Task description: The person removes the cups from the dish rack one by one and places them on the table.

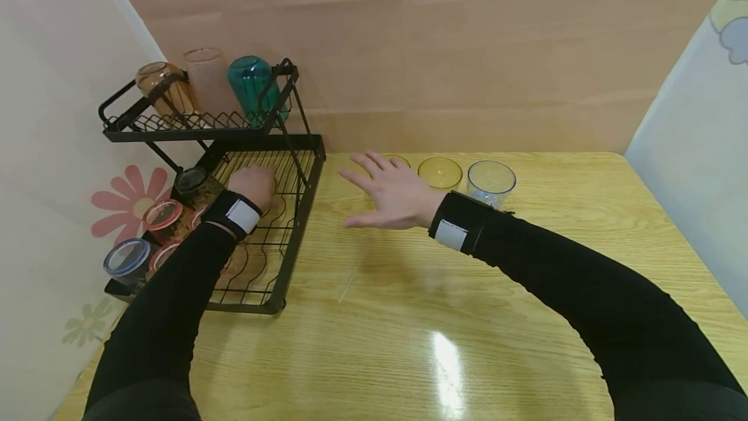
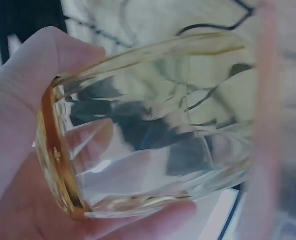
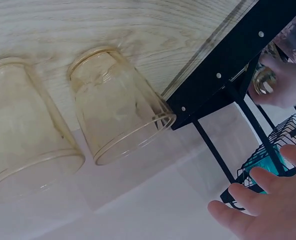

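Observation:
Inside the lower tier of the black dish rack (image 1: 300, 226), my left hand (image 1: 252, 186) grips a pale yellow drinking glass (image 2: 153, 125). The thumb lies along one side and the fingers along the other, near its thick amber base. In the head view that hand hides the glass. My right hand (image 1: 397, 195) hovers over the table with fingers spread and holds nothing. Near it stand a yellow glass (image 1: 440, 174), another yellow glass (image 1: 400, 160) partly behind the fingers, and a clear blue-rimmed glass (image 1: 491, 180). Two yellow glasses appear in the right wrist view, the closer-to-rack glass (image 3: 118, 105) beside the frame.
On the rack's upper tier are an amber glass (image 1: 166, 86), a pink tumbler (image 1: 213, 83) and a teal glass (image 1: 252, 86). Several glasses line the lower tier's left side, including a red-rimmed glass (image 1: 165, 216) and a blue-rimmed glass (image 1: 127, 262). Walls border the table (image 1: 362, 343).

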### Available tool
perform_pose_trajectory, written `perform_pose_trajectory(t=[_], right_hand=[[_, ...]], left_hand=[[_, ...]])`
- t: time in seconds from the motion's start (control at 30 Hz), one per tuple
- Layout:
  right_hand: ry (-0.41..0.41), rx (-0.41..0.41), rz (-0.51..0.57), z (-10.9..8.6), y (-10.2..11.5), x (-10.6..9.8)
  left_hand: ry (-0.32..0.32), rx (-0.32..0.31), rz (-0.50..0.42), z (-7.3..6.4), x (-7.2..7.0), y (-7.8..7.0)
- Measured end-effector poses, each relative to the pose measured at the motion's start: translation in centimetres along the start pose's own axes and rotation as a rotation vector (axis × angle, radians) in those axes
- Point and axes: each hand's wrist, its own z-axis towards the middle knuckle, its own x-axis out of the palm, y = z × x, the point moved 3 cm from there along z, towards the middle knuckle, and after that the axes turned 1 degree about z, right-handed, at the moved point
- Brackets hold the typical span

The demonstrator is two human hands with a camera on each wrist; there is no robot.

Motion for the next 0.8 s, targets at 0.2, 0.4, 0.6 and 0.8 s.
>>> perform_pose_trajectory(t=[0.2, 0.4, 0.6, 0.8], right_hand=[[0.001, 0.003, -0.001, 0.3, 0.2, 0.3], [-0.026, -0.021, 0.022, 1.1, 1.2, 0.6], [-0.009, -0.028, 0.03, 2.0, 2.4, 1.2], [-0.011, -0.028, 0.061, 2.5, 3.3, 1.9]], left_hand=[[-0.095, 0.022, -0.014, -0.9, -2.9, -0.4], [-0.133, 0.04, -0.119, -2.0, -4.7, -0.1], [-0.177, 0.054, -0.23, -4.0, -6.0, 0.4], [-0.207, 0.078, -0.408, -6.2, -6.4, 1.1]])
